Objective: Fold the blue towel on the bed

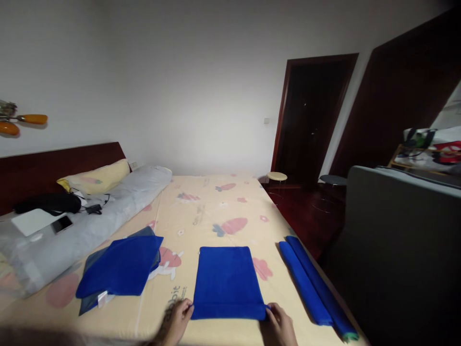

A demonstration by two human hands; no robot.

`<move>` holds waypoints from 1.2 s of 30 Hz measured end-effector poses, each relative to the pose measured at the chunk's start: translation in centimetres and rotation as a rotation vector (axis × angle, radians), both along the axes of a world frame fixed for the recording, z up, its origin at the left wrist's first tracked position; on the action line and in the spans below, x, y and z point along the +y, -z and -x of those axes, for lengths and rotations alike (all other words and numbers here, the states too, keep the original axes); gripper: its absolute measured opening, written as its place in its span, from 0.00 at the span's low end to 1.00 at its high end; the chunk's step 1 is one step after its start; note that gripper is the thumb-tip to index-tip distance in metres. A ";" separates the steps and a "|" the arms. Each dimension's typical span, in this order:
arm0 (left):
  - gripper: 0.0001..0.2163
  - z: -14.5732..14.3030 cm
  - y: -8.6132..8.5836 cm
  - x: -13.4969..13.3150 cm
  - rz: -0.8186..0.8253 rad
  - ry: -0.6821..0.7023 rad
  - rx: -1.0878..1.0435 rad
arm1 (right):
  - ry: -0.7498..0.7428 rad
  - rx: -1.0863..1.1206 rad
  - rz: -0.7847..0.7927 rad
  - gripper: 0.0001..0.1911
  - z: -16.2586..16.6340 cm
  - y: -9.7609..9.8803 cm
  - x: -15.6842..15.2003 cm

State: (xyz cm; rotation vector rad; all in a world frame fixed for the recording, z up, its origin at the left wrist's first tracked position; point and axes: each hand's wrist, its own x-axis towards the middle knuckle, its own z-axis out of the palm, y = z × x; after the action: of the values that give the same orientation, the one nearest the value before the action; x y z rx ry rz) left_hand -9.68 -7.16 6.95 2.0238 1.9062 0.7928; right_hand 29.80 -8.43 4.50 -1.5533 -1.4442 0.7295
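Observation:
A blue cloth (226, 276) lies flat on the bed in front of me, its near edge folded over in a narrow strip. My left hand (179, 319) pinches the near left corner of that fold. At the near right corner, my right hand (281, 323) grips the fold between thumb and fingers. Off to the left rests a loose pile of blue cloths (120, 266), with a small white tag showing at its near side. Two rolled blue cloths (306, 283) lie side by side along the bed's right edge.
The bed (201, 211) has a patterned cream sheet. A grey bundled quilt (118, 216) holds a phone (62, 224), a white flat item (38, 221) and black cables (94, 208). Beyond the right edge stand a cream stool (276, 176), a dark stool (333, 180) and a large grey panel (392, 250).

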 end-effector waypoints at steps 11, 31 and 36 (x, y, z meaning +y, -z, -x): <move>0.11 -1.3 3.1 -0.5 -0.081 -0.012 0.191 | 0.171 -0.632 -0.144 0.14 0.9 4.8 0.0; 0.23 -9.1 0.8 -0.5 0.228 -0.030 0.442 | 0.248 -0.904 -0.280 0.16 4.7 4.4 -0.7; 0.21 -14.1 3.2 -0.8 0.257 0.049 0.308 | 0.058 -0.853 -0.291 0.17 10.1 3.5 -0.3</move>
State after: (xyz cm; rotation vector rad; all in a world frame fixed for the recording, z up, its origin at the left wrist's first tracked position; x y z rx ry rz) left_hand 4.40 -7.98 3.72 2.1131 1.9833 0.2158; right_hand 19.74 -8.72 1.02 -1.7369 -1.9749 -0.2374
